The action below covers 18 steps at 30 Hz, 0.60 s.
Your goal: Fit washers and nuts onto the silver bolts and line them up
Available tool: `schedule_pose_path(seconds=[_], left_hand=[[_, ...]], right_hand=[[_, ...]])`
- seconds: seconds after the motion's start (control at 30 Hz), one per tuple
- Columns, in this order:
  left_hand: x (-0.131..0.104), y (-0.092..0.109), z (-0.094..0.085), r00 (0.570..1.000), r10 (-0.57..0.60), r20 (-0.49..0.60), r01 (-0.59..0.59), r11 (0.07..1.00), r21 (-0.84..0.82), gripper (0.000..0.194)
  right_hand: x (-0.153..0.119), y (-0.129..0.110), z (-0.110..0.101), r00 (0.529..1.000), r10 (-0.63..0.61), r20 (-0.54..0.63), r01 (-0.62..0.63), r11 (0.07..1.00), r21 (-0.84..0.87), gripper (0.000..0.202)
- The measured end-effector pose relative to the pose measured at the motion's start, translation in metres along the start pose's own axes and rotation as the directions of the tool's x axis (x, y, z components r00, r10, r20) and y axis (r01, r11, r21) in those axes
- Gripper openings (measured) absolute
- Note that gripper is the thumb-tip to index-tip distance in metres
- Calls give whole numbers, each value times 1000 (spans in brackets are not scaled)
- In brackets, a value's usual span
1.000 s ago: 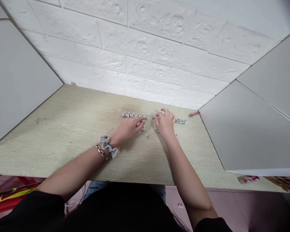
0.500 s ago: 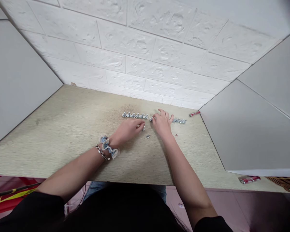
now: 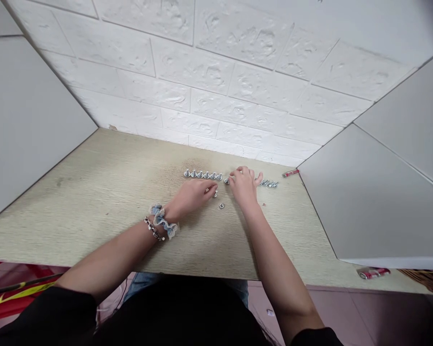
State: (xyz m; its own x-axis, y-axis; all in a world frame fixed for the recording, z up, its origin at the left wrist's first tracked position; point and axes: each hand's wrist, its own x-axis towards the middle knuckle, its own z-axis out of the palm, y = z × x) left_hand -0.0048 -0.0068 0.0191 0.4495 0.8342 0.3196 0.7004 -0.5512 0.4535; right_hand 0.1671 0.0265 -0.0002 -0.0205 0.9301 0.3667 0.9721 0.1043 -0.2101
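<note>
Thumb and fingers of my left hand [image 3: 195, 194] are pinched round a small silver bolt [image 3: 215, 194], held just above the table. My right hand [image 3: 244, 186] has thumb and forefinger at another small silver bolt [image 3: 226, 181], which looks upright on its head; its other fingers are raised and bent. Left of it, several silver bolts [image 3: 200, 175] stand upright in a row, with washers or nuts around their bases. A loose nut [image 3: 222, 205] lies between my forearms. Beyond my right hand lie several more bolts [image 3: 269, 183], partly hidden by its fingers.
The wooden table [image 3: 130, 163] meets a white brick-patterned wall [image 3: 209, 101] behind. Grey panels stand at the left [image 3: 36, 125] and right [image 3: 361, 202]. A red battery [image 3: 290, 173] lies by the right panel, another red battery [image 3: 374, 273] near the front right edge.
The whole view has shifted slightly downward. My right hand's fingers have drawn in a little at the bolt; my left hand keeps its pinch in nearly the same place.
</note>
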Motion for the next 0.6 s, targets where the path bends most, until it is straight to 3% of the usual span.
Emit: schedule_pose_path(seconds=[0.6], left_hand=[[0,-1,3,1000,-1,16,1,999,32,30]], right_hand=[[4,-4,3,999,7,-41,-7,1000,9,20]])
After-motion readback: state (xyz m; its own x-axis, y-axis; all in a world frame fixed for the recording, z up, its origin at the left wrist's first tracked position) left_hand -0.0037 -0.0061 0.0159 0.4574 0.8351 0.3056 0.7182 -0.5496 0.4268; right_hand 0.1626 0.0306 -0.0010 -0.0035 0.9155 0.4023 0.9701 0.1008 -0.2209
